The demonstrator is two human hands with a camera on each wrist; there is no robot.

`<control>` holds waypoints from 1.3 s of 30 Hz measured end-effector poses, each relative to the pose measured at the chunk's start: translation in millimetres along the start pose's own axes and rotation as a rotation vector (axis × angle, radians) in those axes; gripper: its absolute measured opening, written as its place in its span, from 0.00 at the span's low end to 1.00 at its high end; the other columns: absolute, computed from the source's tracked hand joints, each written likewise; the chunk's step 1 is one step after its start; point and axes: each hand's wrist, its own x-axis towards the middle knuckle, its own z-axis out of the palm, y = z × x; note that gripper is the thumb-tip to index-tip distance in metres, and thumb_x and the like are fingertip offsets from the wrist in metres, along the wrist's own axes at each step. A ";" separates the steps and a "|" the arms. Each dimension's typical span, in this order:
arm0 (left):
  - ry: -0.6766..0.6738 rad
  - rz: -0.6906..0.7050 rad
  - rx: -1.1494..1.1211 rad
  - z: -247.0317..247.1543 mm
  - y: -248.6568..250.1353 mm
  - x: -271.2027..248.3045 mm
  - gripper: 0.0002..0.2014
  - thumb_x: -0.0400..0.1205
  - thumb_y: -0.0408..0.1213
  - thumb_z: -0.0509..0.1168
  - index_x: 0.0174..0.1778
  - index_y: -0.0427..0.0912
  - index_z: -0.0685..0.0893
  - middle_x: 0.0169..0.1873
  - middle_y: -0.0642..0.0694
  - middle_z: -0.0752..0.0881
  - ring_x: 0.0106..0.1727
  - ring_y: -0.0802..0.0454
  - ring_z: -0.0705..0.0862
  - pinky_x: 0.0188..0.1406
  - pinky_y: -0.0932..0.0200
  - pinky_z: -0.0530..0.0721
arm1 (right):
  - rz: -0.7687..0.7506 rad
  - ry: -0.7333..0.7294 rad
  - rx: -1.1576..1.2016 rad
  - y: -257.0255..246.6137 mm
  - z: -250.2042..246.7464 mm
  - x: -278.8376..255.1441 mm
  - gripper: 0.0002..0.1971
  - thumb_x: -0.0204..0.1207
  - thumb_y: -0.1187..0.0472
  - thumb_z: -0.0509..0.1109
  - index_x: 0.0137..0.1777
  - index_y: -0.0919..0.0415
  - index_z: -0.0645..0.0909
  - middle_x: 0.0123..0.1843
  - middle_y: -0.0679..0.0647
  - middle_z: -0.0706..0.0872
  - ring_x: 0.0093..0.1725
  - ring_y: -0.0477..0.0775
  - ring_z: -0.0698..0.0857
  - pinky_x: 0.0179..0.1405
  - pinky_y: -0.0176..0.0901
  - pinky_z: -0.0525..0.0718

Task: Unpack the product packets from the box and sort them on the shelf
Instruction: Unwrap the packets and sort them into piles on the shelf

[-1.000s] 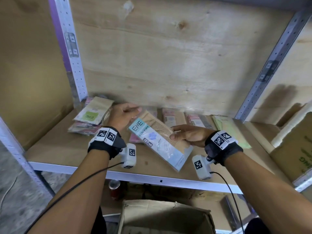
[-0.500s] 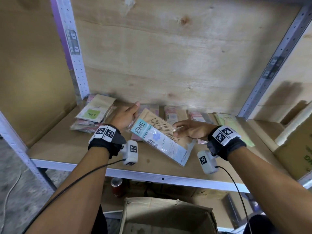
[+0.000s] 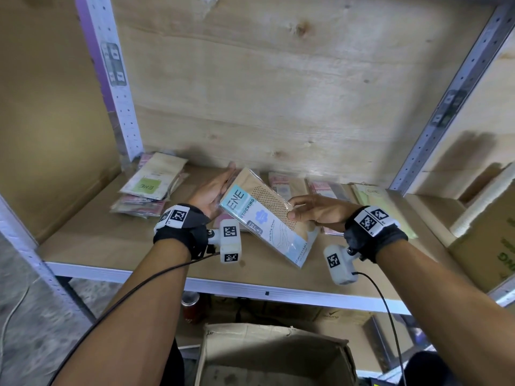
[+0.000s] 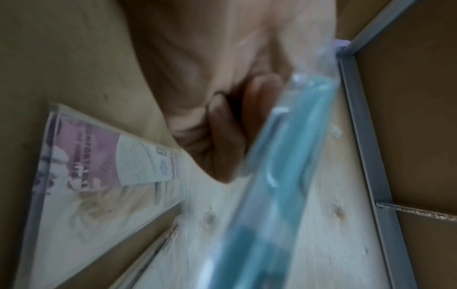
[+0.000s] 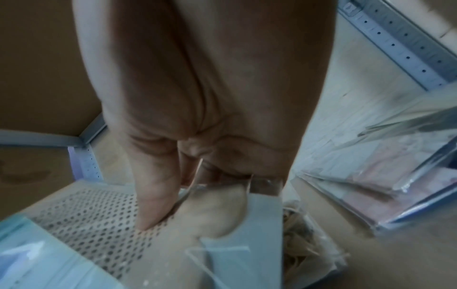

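Observation:
A blue-labelled stocking packet [image 3: 264,221] with tan mesh fabric inside hangs tilted above the wooden shelf [image 3: 111,246]. My right hand [image 3: 292,210] pinches its right edge, with the thumb on the mesh face [image 5: 86,224] and fingers beneath. My left hand [image 3: 220,185] lies flat with straight fingers against the packet's left edge [image 4: 284,176]. The open cardboard box [image 3: 273,355] stands on the floor below the shelf's front rail.
A pile topped by a green-label packet [image 3: 150,188] lies at the shelf's back left. Pink packets [image 3: 281,182] and a pale green packet [image 3: 381,201] line the back. A pink packet [image 4: 99,166] lies under my left hand. A carton [image 3: 490,238] stands at right.
Both hands carried the packet a little deeper over the shelf and tipped it steeper. My left fingers straightened along its left edge.

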 end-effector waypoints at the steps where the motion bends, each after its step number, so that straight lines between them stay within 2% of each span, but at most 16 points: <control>1: -0.028 -0.005 -0.020 -2.1 2.6 0.9 0.18 0.85 0.57 0.62 0.47 0.46 0.85 0.36 0.46 0.92 0.37 0.50 0.92 0.44 0.52 0.89 | -0.009 0.002 0.037 -0.7 -0.9 -1.8 0.12 0.76 0.61 0.76 0.55 0.47 0.81 0.45 0.40 0.91 0.46 0.35 0.88 0.43 0.28 0.81; 3: 0.008 -0.028 -0.191 -8.8 6.9 5.5 0.23 0.84 0.63 0.58 0.57 0.48 0.85 0.49 0.40 0.92 0.46 0.44 0.91 0.49 0.46 0.88 | -0.038 0.007 0.148 -1.9 -3.4 -4.0 0.13 0.72 0.62 0.78 0.54 0.50 0.84 0.44 0.42 0.92 0.45 0.40 0.88 0.41 0.30 0.82; 5: 0.084 -0.009 -0.280 -15.7 5.5 13.0 0.29 0.83 0.67 0.55 0.60 0.45 0.85 0.50 0.38 0.90 0.40 0.47 0.88 0.37 0.56 0.87 | -0.091 0.004 0.310 -3.5 -4.9 -5.5 0.07 0.74 0.66 0.76 0.48 0.53 0.87 0.46 0.49 0.92 0.46 0.48 0.88 0.45 0.37 0.81; 7: 0.059 -0.042 -0.128 -12.4 1.5 13.8 0.38 0.80 0.72 0.55 0.60 0.37 0.86 0.50 0.37 0.90 0.40 0.47 0.88 0.36 0.58 0.85 | -0.141 0.037 0.426 -6.1 -4.3 -3.6 0.05 0.76 0.67 0.75 0.44 0.57 0.89 0.51 0.57 0.91 0.49 0.56 0.88 0.49 0.45 0.85; 9: -0.060 -0.091 0.090 -1.3 -5.1 8.1 0.37 0.77 0.72 0.62 0.60 0.38 0.86 0.49 0.38 0.93 0.46 0.44 0.92 0.40 0.54 0.89 | -0.151 0.137 0.442 -10.4 0.6 2.0 0.01 0.76 0.64 0.75 0.45 0.59 0.88 0.53 0.61 0.90 0.45 0.58 0.87 0.38 0.46 0.85; 11: -0.235 -0.143 0.285 11.5 -10.2 -1.6 0.30 0.76 0.65 0.70 0.61 0.42 0.85 0.47 0.42 0.94 0.49 0.45 0.93 0.43 0.56 0.91 | -0.156 0.249 0.486 -13.4 9.4 10.5 0.03 0.78 0.65 0.74 0.45 0.62 0.83 0.54 0.66 0.87 0.44 0.61 0.84 0.33 0.47 0.81; 13: -0.372 -0.161 0.397 22.6 -14.0 -10.1 0.22 0.77 0.52 0.75 0.63 0.45 0.85 0.49 0.42 0.94 0.49 0.46 0.93 0.45 0.59 0.90 | -0.151 0.307 0.576 -15.2 17.4 18.7 0.05 0.80 0.67 0.72 0.43 0.62 0.80 0.50 0.66 0.88 0.41 0.61 0.87 0.33 0.50 0.86; 18: -0.346 -0.093 0.467 25.0 -17.6 -13.9 0.19 0.79 0.24 0.73 0.65 0.23 0.82 0.39 0.38 0.85 0.30 0.51 0.80 0.30 0.64 0.82 | -0.055 0.232 0.575 -8.7 23.7 26.7 0.04 0.79 0.66 0.73 0.48 0.61 0.79 0.55 0.60 0.90 0.46 0.57 0.89 0.38 0.46 0.89; 20: -0.338 -0.105 0.510 21.5 -15.1 -13.7 0.19 0.79 0.23 0.73 0.64 0.21 0.82 0.40 0.34 0.84 0.30 0.49 0.79 0.28 0.67 0.82 | -0.015 0.138 0.503 -2.9 20.0 25.2 0.09 0.76 0.67 0.76 0.52 0.60 0.80 0.56 0.59 0.89 0.44 0.53 0.88 0.36 0.42 0.87; 23: -0.342 -0.120 0.591 14.9 -11.3 -10.5 0.19 0.79 0.27 0.74 0.65 0.25 0.84 0.35 0.41 0.90 0.29 0.53 0.86 0.29 0.69 0.84 | 0.006 0.017 0.425 5.2 13.0 20.2 0.17 0.73 0.70 0.77 0.59 0.59 0.78 0.59 0.61 0.87 0.52 0.57 0.85 0.41 0.43 0.89; 26: -0.406 -0.210 0.497 5.9 -8.7 -7.0 0.18 0.80 0.28 0.72 0.67 0.30 0.84 0.49 0.38 0.93 0.45 0.46 0.93 0.41 0.65 0.91 | -0.009 -0.003 0.399 9.1 8.0 15.4 0.19 0.72 0.70 0.78 0.60 0.58 0.78 0.62 0.62 0.89 0.58 0.57 0.89 0.44 0.41 0.89; 28: -0.439 -0.229 0.489 1.7 -7.4 -5.4 0.17 0.80 0.28 0.72 0.65 0.34 0.86 0.55 0.37 0.92 0.50 0.45 0.92 0.46 0.63 0.91 | -0.036 -0.011 0.400 9.7 6.0 12.0 0.20 0.72 0.70 0.79 0.61 0.59 0.78 0.62 0.65 0.89 0.53 0.57 0.89 0.41 0.39 0.88; 31: -0.356 -0.161 0.621 -1.8 -6.6 -3.3 0.09 0.79 0.31 0.75 0.55 0.37 0.90 0.37 0.44 0.93 0.28 0.59 0.87 0.24 0.72 0.82 | -0.058 0.005 0.390 10.1 7.6 8.7 0.20 0.72 0.71 0.78 0.63 0.62 0.78 0.57 0.67 0.90 0.40 0.56 0.86 0.34 0.38 0.86; 33: -0.289 -0.144 0.678 -4.9 -7.6 -1.0 0.07 0.77 0.33 0.77 0.50 0.38 0.91 0.24 0.48 0.89 0.20 0.61 0.80 0.18 0.73 0.77 | -0.065 0.047 0.366 9.1 12.0 8.8 0.20 0.73 0.71 0.78 0.63 0.63 0.79 0.54 0.69 0.90 0.36 0.56 0.85 0.33 0.40 0.86; 36: -0.204 -0.113 0.695 -9.8 -8.7 1.2 0.08 0.76 0.34 0.78 0.48 0.37 0.91 0.25 0.48 0.90 0.22 0.60 0.81 0.21 0.71 0.81 | -0.069 0.131 0.371 4.2 21.8 12.8 0.18 0.72 0.71 0.78 0.61 0.66 0.81 0.47 0.67 0.90 0.31 0.54 0.84 0.33 0.42 0.86; 39: -0.129 -0.106 0.601 -14.7 -5.8 2.1 0.13 0.79 0.28 0.74 0.59 0.31 0.88 0.38 0.42 0.94 0.32 0.52 0.91 0.30 0.66 0.90 | -0.046 0.242 0.337 -5.7 32.3 22.0 0.16 0.71 0.71 0.79 0.58 0.71 0.82 0.47 0.72 0.90 0.32 0.55 0.86 0.32 0.41 0.88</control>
